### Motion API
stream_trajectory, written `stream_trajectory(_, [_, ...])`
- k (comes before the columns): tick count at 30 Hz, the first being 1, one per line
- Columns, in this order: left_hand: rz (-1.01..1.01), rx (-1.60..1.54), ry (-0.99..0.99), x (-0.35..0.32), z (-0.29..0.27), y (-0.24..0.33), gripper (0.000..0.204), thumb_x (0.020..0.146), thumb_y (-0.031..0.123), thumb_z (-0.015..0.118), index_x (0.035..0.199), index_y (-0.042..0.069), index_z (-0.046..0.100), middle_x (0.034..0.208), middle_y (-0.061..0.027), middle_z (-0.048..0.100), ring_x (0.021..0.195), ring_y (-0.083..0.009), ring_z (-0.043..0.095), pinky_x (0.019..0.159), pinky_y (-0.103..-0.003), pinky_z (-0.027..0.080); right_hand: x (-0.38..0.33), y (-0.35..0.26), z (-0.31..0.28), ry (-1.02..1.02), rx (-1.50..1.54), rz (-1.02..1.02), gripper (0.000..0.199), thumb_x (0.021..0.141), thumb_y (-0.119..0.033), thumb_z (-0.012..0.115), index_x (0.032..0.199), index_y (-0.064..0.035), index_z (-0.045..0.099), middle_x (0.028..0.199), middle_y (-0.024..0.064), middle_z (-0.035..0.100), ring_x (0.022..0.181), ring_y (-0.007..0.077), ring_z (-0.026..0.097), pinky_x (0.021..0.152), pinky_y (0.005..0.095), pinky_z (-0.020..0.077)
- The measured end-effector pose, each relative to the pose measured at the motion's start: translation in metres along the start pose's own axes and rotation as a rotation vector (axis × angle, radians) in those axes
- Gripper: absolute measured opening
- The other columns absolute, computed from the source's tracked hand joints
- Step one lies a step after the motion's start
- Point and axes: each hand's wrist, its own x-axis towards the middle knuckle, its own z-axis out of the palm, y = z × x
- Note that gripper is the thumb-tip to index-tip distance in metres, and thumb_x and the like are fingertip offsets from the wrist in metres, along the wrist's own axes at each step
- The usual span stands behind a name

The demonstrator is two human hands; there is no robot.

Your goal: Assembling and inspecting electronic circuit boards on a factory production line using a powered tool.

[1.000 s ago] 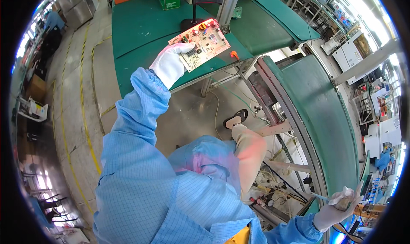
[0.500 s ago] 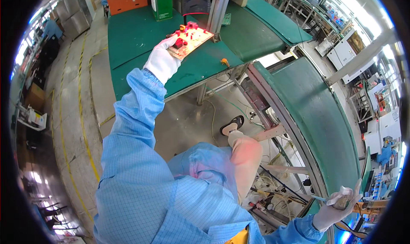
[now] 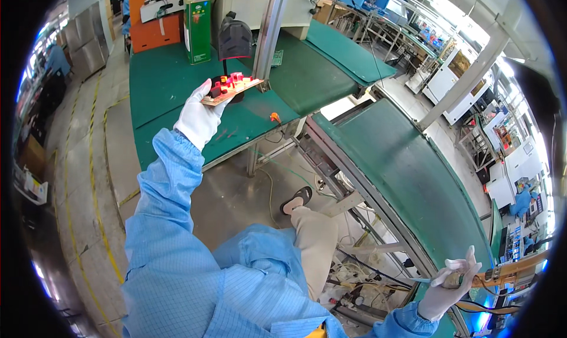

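In my white-gloved left hand (image 3: 199,118), closed on its near left edge, is a circuit board (image 3: 243,90). It is held tilted above the green worktable, its upright components lit bright red. Just beyond the board stands a black lamp-like head (image 3: 235,39); red light shows at its lower rim. Out at the lower right, over the curved green conveyor, is my gloved right hand (image 3: 446,286). Its fingers are bent, some raised, around a thin light-blue stick-like tool (image 3: 420,280) that points left. The tool's kind cannot be made out.
The green worktable (image 3: 159,134) carries a green tin (image 3: 198,31), an orange box (image 3: 155,35) and a small orange object (image 3: 274,118) by its front edge. A metal post (image 3: 273,28) rises behind the board. The curved conveyor (image 3: 396,155) runs along my right, cables beneath it.
The whole view has shifted, so most things sit further left. My left hand has turned the board to a flatter, more edge-on angle, nearer the lamp-like head. My right hand keeps the tool.
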Motion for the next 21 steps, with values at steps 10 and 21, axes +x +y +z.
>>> stream_trajectory(10, [-0.251,-0.190,0.004,0.004,-0.002,0.009,0.037,0.094,0.019,0.059,0.113,-0.011,0.049,0.110,-0.0301,0.056,0.095,-0.0356,0.064,0.066,-0.026,0.062,-0.004,0.026,-0.025,-0.078,-0.253,-0.138,0.063,0.092,0.009,0.042,0.149,-0.0125,0.028,0.131,0.0167,0.050,0.075,0.0056,0.049,0.051,0.0129,0.0402])
stream_trajectory(21, [-0.251,0.020,-0.296,-0.038,0.021,-0.035,0.029,0.094,0.007,0.055,0.119,-0.007,0.052,0.117,-0.0210,0.060,0.109,-0.0295,0.060,0.098,-0.044,0.050,-0.005,0.039,-0.035,-0.130,-0.016,0.049,0.068,0.088,0.013,0.042,0.150,-0.0097,0.025,0.130,0.0187,0.050,0.077,0.0077,0.048,0.053,0.0142,0.0420])
